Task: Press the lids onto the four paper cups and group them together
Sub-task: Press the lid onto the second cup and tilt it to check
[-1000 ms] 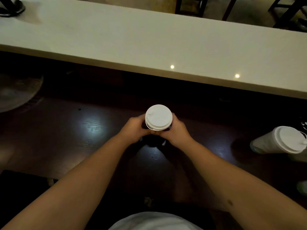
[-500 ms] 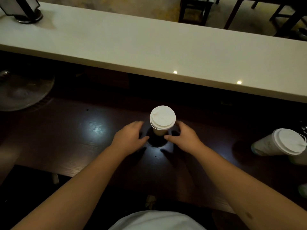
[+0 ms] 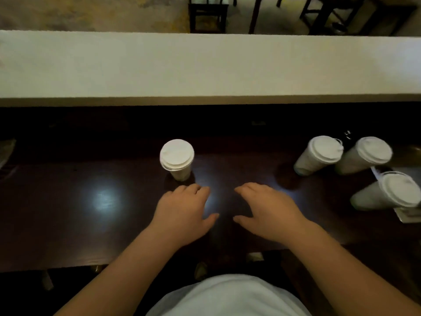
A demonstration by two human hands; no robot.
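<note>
Hands empty, lidded cup apart, three cups right

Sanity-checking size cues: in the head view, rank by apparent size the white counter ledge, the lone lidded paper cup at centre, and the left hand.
1. White counter ledge, spans the frame.
2. Left hand.
3. Lone lidded paper cup, though the hand's nearness to the camera makes that order unsure.
</note>
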